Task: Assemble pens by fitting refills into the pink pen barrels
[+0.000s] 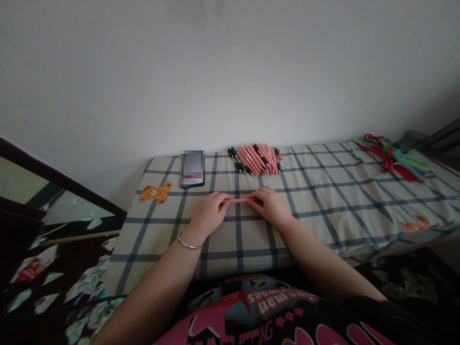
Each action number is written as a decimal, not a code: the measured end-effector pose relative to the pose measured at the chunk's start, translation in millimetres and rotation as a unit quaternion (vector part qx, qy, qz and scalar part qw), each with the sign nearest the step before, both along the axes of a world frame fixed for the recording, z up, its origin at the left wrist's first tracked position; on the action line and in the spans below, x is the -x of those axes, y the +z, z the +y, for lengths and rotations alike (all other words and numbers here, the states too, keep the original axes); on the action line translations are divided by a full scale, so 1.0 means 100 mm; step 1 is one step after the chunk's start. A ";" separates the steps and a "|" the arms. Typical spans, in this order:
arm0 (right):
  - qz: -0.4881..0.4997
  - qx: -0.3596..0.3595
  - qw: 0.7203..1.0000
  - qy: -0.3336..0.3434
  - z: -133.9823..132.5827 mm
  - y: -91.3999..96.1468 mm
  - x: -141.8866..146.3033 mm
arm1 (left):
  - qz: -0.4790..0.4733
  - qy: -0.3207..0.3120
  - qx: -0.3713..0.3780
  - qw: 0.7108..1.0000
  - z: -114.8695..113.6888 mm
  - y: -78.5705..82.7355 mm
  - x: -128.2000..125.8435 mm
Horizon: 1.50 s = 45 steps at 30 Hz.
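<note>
Between my two hands a pink pen [237, 201] lies level, just over the checked tablecloth. My left hand [212, 211] pinches its left end, and a silver bangle circles that wrist. At the other end, the fingers of my right hand [268, 203] are closed on the pen. Both tips of the pen are hidden by my fingers. Beyond my hands, near the wall, lies a pile of pink pens [253, 159] with several black ones among them.
A phone-like device [193, 168], partly blurred, lies at the back left near a bear print [155, 192] on the tablecloth [215, 249]. Coloured fuzzy strips [395, 160] are heaped at the back right. Scattered scraps [88, 282] cover the floor at left. A wall [230, 86] rises behind.
</note>
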State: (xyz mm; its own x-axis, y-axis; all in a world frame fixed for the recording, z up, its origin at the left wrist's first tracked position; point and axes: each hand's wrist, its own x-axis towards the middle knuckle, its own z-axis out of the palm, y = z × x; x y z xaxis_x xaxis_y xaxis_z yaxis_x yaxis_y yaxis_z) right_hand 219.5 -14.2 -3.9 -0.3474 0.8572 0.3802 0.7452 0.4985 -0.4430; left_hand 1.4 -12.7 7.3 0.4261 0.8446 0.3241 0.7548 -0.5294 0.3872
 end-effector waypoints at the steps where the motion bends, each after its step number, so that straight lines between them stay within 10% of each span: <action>1: -0.001 0.002 1.000 0.000 0.00 0.00 0.00 | 0.003 0.000 0.000 1.000 0.00 0.00 0.00; 45: 0.002 -0.004 1.000 0.015 0.03 0.01 -0.03 | 0.097 -0.003 -0.016 0.995 0.01 -0.03 0.02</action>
State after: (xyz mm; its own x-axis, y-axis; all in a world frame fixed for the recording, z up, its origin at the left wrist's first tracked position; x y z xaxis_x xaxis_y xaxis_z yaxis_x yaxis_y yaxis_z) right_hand 222.3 -11.3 -2.8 -0.3702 0.8437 0.3888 0.7281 0.5234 -0.4426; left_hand -0.9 -11.5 4.0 0.4879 0.8327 0.2619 0.8104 -0.5436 0.2185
